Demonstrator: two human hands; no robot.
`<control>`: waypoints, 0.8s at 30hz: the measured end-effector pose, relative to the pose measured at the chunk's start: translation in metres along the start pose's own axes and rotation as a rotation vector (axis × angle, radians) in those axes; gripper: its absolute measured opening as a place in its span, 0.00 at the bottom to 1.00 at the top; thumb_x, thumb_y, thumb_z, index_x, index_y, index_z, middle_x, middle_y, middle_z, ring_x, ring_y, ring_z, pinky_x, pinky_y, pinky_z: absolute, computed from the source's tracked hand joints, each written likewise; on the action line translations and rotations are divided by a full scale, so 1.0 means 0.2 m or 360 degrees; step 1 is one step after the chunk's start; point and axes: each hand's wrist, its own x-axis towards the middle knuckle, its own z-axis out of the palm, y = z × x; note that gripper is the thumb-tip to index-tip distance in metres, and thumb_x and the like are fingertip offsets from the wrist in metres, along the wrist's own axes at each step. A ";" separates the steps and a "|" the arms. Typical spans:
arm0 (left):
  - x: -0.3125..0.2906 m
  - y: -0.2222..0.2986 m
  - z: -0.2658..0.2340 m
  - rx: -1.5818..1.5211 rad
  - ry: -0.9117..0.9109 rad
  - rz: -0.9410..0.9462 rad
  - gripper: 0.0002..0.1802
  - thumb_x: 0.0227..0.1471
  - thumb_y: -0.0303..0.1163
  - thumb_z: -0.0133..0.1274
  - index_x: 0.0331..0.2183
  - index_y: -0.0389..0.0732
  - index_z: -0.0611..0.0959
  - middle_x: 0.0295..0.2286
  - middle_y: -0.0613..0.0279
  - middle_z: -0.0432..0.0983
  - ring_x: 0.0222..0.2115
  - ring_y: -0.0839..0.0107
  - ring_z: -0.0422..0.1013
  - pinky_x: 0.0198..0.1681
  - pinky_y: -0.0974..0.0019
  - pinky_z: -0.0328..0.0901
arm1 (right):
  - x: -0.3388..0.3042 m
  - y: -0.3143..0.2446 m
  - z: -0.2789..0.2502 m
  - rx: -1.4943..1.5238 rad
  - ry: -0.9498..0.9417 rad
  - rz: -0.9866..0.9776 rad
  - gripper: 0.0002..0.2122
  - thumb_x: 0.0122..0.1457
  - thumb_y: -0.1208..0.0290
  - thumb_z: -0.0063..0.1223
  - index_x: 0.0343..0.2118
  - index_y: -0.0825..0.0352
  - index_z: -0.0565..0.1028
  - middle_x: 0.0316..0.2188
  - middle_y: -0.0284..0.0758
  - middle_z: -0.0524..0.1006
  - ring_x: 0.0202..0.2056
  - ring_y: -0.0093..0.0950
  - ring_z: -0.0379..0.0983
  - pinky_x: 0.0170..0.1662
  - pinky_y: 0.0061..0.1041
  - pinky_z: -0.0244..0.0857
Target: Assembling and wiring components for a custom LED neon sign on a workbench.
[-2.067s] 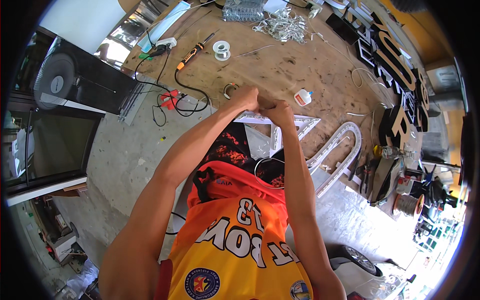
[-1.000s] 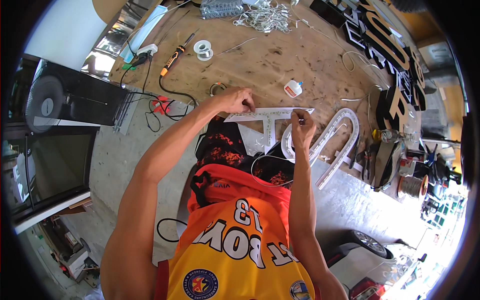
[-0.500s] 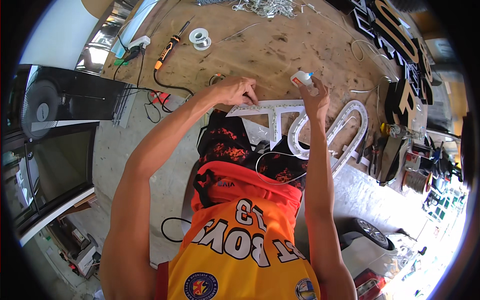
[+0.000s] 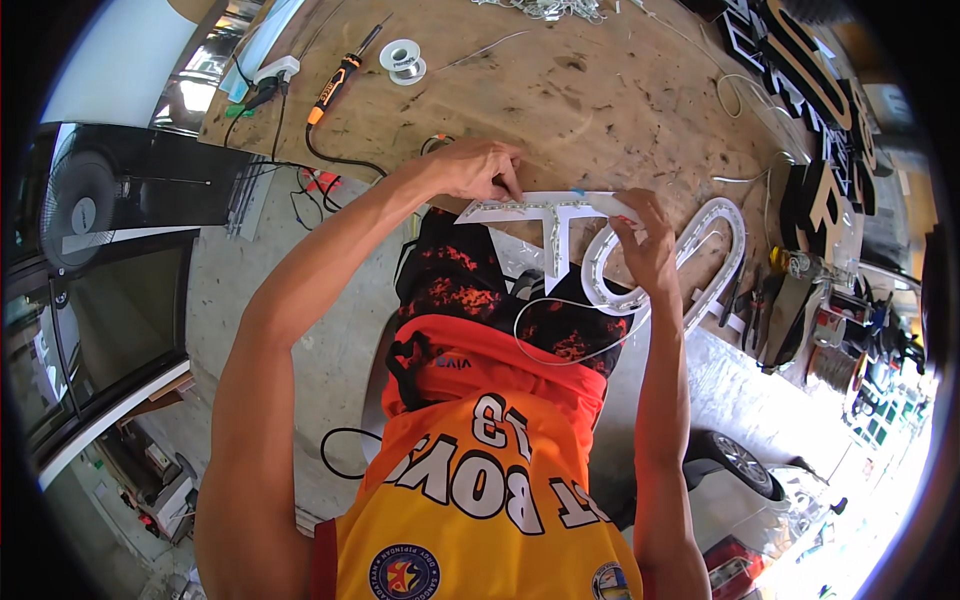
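A white letter T lies at the table's near edge, a strip of small LEDs running along its bar and stem. My left hand is closed, thumb and fingertips at the LED strip on the left part of the bar. In my right hand is a small white glue bottle, tipped on its side. Its blue nozzle tip points left, at the bar's far edge. Partly behind the right hand and forearm lies a curved white letter, also lined with LEDs. A thin white wire loops from it over my lap.
Farther left on the wooden table lie a soldering iron and a solder spool. A plug and socket sit by the left edge. Black letters, pliers and a clear bottle crowd the right.
My right hand has lowered the glue bottle and tilted it from pointing up and right to lying leftward at the T's bar. The left hand has shifted slightly right along the bar.
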 end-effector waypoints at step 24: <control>0.02 -0.04 0.01 0.0080 -0.0043 0.0046 0.13 0.45 0.28 0.63 0.35 0.56 0.91 0.32 0.65 0.70 0.35 0.65 0.71 0.37 0.60 0.66 | 0.00 -0.15 0.16 -0.0822 -0.0198 -0.0494 0.17 0.48 0.78 0.59 0.43 0.62 0.80 0.41 0.36 0.77 0.42 0.37 0.74 0.43 0.36 0.66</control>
